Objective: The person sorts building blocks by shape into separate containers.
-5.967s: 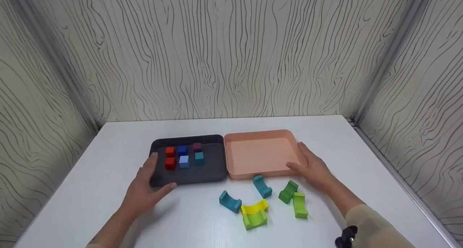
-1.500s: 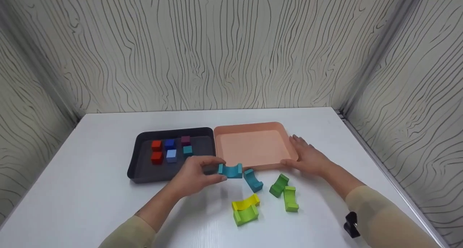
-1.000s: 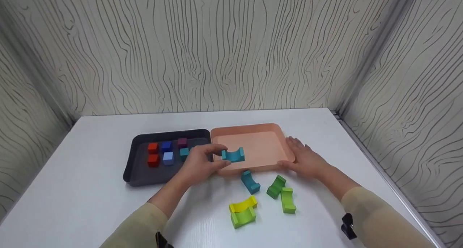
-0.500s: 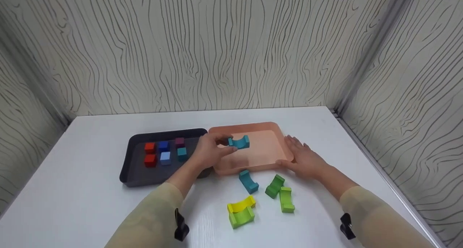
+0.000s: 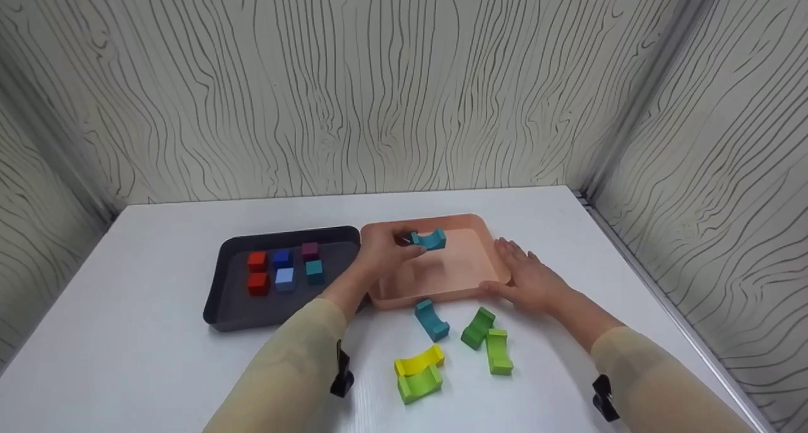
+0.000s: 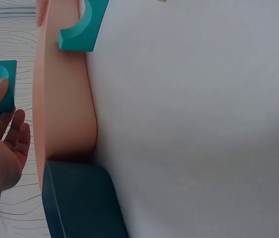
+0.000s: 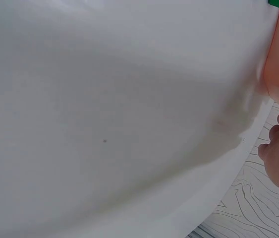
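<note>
Only head view shows tray floor [image 5: 464, 266] below held block [image 5: 432, 240].

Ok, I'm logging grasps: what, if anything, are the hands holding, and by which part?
The left hand pinches a teal curved block by one end; the right hand touches the pink tray.

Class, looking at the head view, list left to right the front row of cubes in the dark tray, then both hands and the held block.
Red cube, light blue cube, teal cube, left hand, teal curved block, right hand.
</note>
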Action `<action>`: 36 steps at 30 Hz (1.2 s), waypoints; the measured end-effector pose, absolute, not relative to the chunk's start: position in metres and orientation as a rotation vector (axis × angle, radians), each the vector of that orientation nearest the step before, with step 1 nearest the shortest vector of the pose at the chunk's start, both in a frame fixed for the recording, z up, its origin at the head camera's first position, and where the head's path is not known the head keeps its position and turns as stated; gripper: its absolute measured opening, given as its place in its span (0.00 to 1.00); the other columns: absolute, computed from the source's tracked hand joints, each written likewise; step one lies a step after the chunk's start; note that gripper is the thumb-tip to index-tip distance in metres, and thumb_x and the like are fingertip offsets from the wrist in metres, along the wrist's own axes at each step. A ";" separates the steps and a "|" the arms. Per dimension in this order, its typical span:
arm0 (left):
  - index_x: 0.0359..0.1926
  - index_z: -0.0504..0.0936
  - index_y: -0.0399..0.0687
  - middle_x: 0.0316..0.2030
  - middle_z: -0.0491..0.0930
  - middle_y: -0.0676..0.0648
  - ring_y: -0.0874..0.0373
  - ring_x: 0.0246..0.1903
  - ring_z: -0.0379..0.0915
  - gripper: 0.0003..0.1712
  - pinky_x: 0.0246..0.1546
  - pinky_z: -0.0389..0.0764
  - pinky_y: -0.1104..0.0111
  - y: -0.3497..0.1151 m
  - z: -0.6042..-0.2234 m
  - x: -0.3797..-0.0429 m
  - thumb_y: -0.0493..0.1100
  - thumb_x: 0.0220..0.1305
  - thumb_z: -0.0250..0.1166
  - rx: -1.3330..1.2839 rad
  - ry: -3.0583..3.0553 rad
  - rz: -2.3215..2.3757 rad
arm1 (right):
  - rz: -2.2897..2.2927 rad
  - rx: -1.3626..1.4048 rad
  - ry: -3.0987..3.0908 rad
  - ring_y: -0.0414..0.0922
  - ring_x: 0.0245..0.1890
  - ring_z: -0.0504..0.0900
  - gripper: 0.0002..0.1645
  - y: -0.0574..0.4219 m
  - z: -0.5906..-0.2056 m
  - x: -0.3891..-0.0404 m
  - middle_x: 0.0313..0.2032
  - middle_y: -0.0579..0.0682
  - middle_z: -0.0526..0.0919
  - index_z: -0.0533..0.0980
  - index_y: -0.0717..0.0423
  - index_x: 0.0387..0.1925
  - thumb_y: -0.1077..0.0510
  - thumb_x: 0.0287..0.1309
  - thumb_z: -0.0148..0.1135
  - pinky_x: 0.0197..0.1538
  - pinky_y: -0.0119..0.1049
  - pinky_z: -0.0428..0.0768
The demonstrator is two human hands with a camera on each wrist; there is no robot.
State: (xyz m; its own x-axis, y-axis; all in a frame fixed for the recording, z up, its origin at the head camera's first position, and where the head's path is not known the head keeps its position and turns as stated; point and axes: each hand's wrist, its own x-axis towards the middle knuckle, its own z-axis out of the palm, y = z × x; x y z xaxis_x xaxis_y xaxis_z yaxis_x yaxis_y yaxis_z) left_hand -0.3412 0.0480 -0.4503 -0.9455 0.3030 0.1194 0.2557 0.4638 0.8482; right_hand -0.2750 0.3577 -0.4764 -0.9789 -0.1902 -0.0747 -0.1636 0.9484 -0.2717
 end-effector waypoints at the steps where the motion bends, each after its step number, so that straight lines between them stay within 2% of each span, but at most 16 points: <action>1: 0.58 0.90 0.55 0.45 0.87 0.57 0.57 0.47 0.80 0.19 0.51 0.84 0.64 0.050 -0.451 -0.343 0.46 0.66 0.77 0.491 2.657 1.504 | -0.408 -0.272 3.001 0.63 0.83 0.47 0.68 0.358 -0.476 -0.275 0.83 0.65 0.48 0.44 0.62 0.85 0.19 0.67 0.52 0.81 0.62 0.47; 5: 0.62 0.87 0.50 0.48 0.86 0.53 0.56 0.49 0.79 0.24 0.53 0.84 0.62 0.057 -0.451 -0.349 0.47 0.67 0.77 0.471 2.648 1.476 | -0.410 -0.270 3.002 0.63 0.83 0.47 0.69 0.358 -0.476 -0.275 0.83 0.65 0.49 0.45 0.62 0.85 0.17 0.66 0.51 0.81 0.62 0.48; 13: 0.64 0.85 0.46 0.50 0.84 0.49 0.54 0.50 0.78 0.24 0.53 0.84 0.61 0.065 -0.455 -0.364 0.43 0.69 0.75 0.511 2.589 1.485 | -0.422 -0.298 3.011 0.62 0.83 0.48 0.68 0.356 -0.477 -0.275 0.83 0.63 0.50 0.45 0.63 0.84 0.20 0.67 0.54 0.81 0.62 0.48; 23: 0.62 0.86 0.46 0.47 0.84 0.51 0.55 0.47 0.77 0.23 0.51 0.84 0.64 0.090 -0.463 -0.380 0.43 0.68 0.76 0.481 2.551 1.493 | -0.412 -0.279 3.014 0.62 0.83 0.47 0.69 0.361 -0.479 -0.275 0.83 0.63 0.50 0.45 0.61 0.85 0.18 0.65 0.53 0.80 0.63 0.48; 28: 0.63 0.86 0.46 0.48 0.84 0.51 0.54 0.48 0.77 0.24 0.55 0.84 0.61 0.100 -0.468 -0.386 0.41 0.67 0.77 0.420 2.510 1.509 | -0.400 -0.273 3.016 0.62 0.83 0.47 0.69 0.362 -0.476 -0.274 0.83 0.63 0.50 0.44 0.61 0.85 0.18 0.65 0.53 0.81 0.62 0.48; 36: 0.60 0.88 0.52 0.45 0.83 0.54 0.54 0.48 0.77 0.23 0.52 0.84 0.63 0.109 -0.482 -0.392 0.41 0.65 0.78 0.416 2.450 1.525 | -0.422 -0.281 3.018 0.62 0.83 0.49 0.69 0.360 -0.477 -0.274 0.83 0.64 0.51 0.45 0.61 0.85 0.18 0.65 0.54 0.81 0.61 0.49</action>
